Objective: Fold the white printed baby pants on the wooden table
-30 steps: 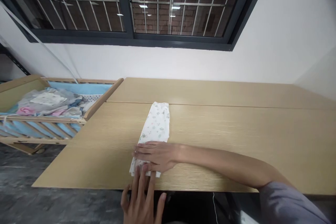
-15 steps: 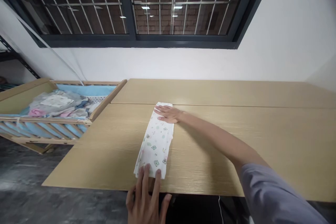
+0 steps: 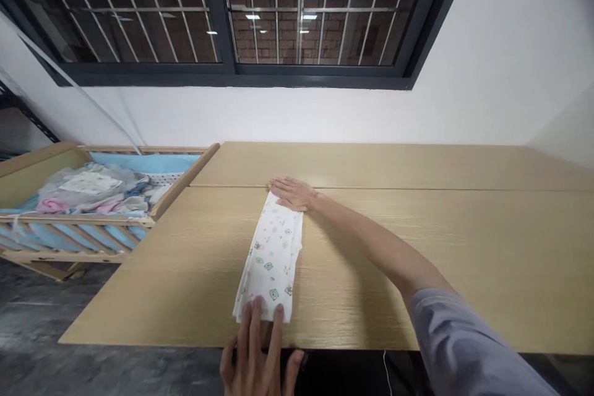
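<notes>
A long, narrow folded cloth [image 3: 271, 253], white with small green and blue prints, lies lengthwise on the wooden table [image 3: 417, 241]. My right hand [image 3: 292, 193] lies flat and open on its far end, with the arm stretched across the table. My left hand [image 3: 260, 352] rests at the table's near edge, fingers spread, with the fingertips pressing the cloth's near end.
A wooden crib [image 3: 93, 198] with blue lining stands to the left of the table, piled with several small garments. A white wall and a barred dark window are behind. The floor at lower left is dark grey.
My right hand slid along the cloth from its near end to its far end. My left hand stayed on the near end.
</notes>
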{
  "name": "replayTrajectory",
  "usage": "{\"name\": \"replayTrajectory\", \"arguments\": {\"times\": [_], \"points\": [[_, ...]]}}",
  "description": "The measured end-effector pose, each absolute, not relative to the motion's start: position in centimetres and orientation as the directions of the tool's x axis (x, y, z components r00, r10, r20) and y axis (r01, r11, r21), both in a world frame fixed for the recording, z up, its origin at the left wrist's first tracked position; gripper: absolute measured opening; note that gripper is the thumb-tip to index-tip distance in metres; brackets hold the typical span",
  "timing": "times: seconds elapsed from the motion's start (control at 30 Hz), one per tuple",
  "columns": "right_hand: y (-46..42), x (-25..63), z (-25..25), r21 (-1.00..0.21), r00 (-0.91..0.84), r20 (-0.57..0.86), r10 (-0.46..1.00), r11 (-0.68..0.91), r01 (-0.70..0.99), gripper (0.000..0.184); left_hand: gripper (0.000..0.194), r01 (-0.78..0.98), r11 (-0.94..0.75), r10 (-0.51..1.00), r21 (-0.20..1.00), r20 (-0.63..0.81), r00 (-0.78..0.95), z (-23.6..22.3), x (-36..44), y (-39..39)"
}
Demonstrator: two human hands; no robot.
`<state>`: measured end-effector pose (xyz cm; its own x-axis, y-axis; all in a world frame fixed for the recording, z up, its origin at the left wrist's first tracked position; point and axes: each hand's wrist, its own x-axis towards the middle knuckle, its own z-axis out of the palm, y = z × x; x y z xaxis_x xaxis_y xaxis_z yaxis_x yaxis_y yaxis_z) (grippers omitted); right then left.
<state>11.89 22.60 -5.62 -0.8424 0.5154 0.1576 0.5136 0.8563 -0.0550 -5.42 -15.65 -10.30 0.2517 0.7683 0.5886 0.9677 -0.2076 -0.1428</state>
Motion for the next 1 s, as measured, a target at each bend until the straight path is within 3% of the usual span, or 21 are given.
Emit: {"name": "replayTrajectory", "arguments": {"times": [0.17, 0.33, 0.43, 0.57, 0.77, 0.9, 1.0], "points": [[16.1, 11.7, -3.2, -0.141, -0.871, 0.198, 0.45, 0.892, 0.429, 0.068, 0.066, 0.963, -0.239, 0.761, -0.128, 0.591, 0.268, -10.2, -4.8, -16.0], [5.9, 12.5, -1.3, -0.177, -0.918, 0.208, 0.339, 0.936, 0.305, 0.059, 0.053, 0.969, -0.242, 0.792, -0.053, 0.566, 0.229, -9.2, -4.7, -16.7], [0.0, 13.7, -1.3, -0.194, -0.916, 0.226, 0.331, 0.937, 0.291, 0.047, 0.045, 0.923, -0.373, 0.762, -0.091, 0.537, 0.361, -8.4, -6.4, -16.2], [-5.9, 15.6, -2.8, -0.179, -0.917, 0.264, 0.3, 0.949, 0.259, 0.053, 0.033, 0.841, -0.53, 0.687, -0.108, 0.526, 0.501, -7.8, -9.0, -15.2], [-10.8, 16.5, -5.9, -0.119, -0.827, 0.376, 0.417, 0.907, 0.403, 0.037, 0.06, 0.768, -0.637, 0.676, 0.062, 0.523, 0.519, -7.0, -10.7, -15.6], [-11.3, 16.3, -5.4, -0.206, -0.752, 0.433, 0.497, 0.867, 0.454, 0.035, 0.053, 0.762, -0.629, 0.726, 0.156, 0.468, 0.503, -5.2, -11.0, -15.1], [-10.0, 16.0, -2.9, -0.349, -0.69, 0.418, 0.591, 0.806, 0.478, 0.025, 0.048, 0.76, -0.627, 0.683, 0.174, 0.593, 0.427, -4.0, -10.7, -12.9]]}}
